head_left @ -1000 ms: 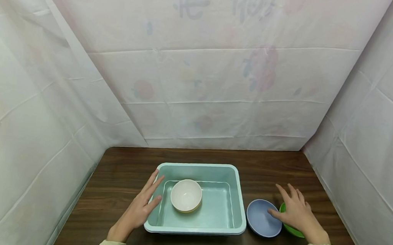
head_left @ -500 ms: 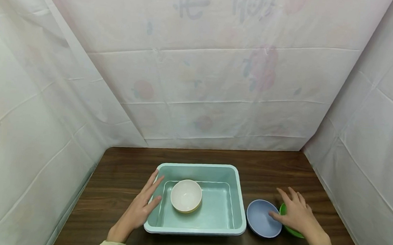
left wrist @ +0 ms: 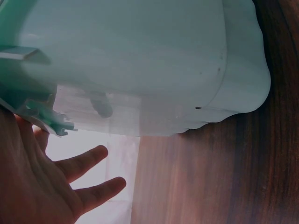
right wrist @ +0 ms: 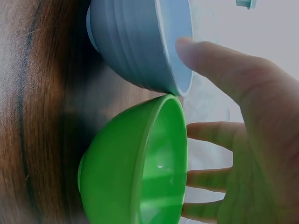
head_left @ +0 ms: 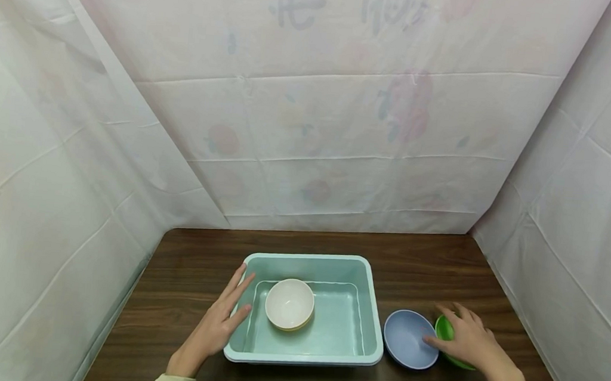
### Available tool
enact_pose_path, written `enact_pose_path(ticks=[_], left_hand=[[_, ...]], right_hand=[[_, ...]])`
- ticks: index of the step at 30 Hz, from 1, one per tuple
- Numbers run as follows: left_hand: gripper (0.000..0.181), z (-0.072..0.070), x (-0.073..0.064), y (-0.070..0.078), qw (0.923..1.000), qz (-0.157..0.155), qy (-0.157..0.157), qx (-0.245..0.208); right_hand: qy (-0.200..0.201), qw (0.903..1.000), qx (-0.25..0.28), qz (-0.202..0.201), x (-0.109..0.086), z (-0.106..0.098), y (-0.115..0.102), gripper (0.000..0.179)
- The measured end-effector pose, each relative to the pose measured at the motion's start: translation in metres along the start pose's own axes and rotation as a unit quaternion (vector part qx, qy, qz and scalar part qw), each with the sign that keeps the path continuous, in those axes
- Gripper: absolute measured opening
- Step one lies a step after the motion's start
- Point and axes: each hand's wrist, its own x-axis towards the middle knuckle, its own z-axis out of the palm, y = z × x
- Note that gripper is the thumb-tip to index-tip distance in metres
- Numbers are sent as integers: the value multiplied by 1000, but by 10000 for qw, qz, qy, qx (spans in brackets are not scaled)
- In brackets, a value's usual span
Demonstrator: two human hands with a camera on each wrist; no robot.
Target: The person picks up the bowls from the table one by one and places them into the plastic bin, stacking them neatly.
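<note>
My left hand (head_left: 212,325) is at the left rim of a pale green plastic tub (head_left: 319,358), its fingers spread and straight. The left wrist view shows the tub's outer wall (left wrist: 154,51) beside the hand. Inside the tub sits a white bowl (head_left: 289,304) with a yellowish edge showing beneath it. My right hand (head_left: 468,344) hovers over a green bowl (right wrist: 117,163), fingers extended toward its far rim and thumb near the rim of a blue bowl (right wrist: 135,42). Whether the fingertips touch the green rim I cannot tell. Both bowls stand upright, side by side, right of the tub.
A dark wood-grain table (head_left: 198,254) bears everything. White printed sheets (head_left: 343,127) hang as walls behind and at both sides. The blue bowl stands close to the tub's right wall.
My right hand has moved slightly right and nearer to me, sinking lower over the green bowl. My left hand, the tub and the bowls have stayed in place.
</note>
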Motion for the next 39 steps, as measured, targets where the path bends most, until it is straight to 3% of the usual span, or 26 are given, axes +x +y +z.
enact_pose_path(ticks=[4, 19, 27, 39], left_hand=[[58, 0, 0, -1, 10000, 28, 5, -59], [57, 0, 0, -1, 10000, 4, 2, -80], [57, 1, 0, -1, 9999, 24, -1, -104], [57, 0, -1, 0, 9999, -83, -38, 44]], right_hand=[[-292, 9995, 121, 78, -2, -2, 2, 95], [-625, 9972, 401, -118, -2, -4, 9, 107], [-1064, 9928, 538, -86, 0, -11, 7, 115], [-1147, 9918, 563, -97, 1, -13, 7, 114]])
